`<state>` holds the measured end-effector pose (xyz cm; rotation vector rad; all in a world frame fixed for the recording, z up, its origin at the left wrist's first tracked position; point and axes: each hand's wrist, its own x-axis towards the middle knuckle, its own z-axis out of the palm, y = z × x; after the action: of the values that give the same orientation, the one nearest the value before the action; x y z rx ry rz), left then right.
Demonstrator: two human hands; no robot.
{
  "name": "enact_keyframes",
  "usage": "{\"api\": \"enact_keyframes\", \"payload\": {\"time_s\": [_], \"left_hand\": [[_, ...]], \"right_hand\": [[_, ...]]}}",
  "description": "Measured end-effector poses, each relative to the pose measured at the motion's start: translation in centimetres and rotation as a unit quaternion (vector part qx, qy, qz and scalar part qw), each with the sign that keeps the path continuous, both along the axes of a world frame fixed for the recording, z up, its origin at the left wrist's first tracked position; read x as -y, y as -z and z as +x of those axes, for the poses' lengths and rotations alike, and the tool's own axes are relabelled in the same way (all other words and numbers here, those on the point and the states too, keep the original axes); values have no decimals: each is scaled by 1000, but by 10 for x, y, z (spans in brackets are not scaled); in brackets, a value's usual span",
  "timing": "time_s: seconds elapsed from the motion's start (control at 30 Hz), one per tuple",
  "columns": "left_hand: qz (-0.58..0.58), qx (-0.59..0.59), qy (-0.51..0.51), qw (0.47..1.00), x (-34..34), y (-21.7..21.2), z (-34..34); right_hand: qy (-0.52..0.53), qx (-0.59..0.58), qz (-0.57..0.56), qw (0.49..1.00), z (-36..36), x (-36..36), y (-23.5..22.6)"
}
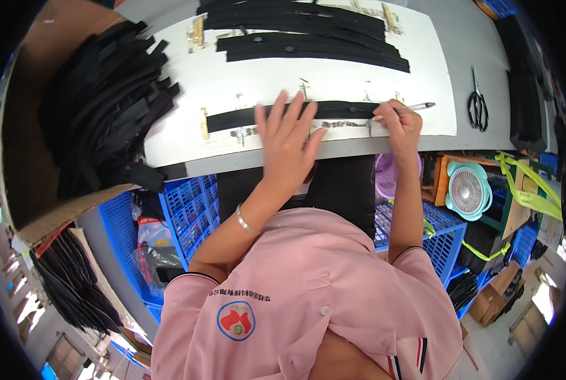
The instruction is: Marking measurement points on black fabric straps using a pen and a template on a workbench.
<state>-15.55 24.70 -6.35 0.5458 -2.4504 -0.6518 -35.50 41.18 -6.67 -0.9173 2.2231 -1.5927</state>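
A long black fabric strip (232, 118) lies across a white board (430, 76) in front of me. My left hand (288, 142) lies on the strip's middle with its fingers spread. At the strip's right end, my right hand (399, 126) pinches a pen (422, 106) between thumb and fingers. The pen's tip is low over the strip; whether it touches the fabric I cannot tell. Several more black strips (295, 38) lie side by side at the far part of the board, some with small round dark spots on them.
Black-handled scissors (478, 113) rest on the grey table (476, 41) at the right. To the left stands a cardboard box (23, 164) heaped with black strips (105, 101). Blue crates (191, 212) and a turquoise fan (468, 190) are below the table edge.
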Motion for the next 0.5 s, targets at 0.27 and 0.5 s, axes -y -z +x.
{"api": "enact_keyframes", "payload": {"time_s": [0.27, 0.5], "left_hand": [[-28, 74, -118, 990, 53, 6, 96], [-17, 53, -114, 992, 60, 14, 99]], "right_hand": [[15, 46, -52, 997, 0, 4, 3], [77, 66, -57, 993, 35, 42, -33]]}}
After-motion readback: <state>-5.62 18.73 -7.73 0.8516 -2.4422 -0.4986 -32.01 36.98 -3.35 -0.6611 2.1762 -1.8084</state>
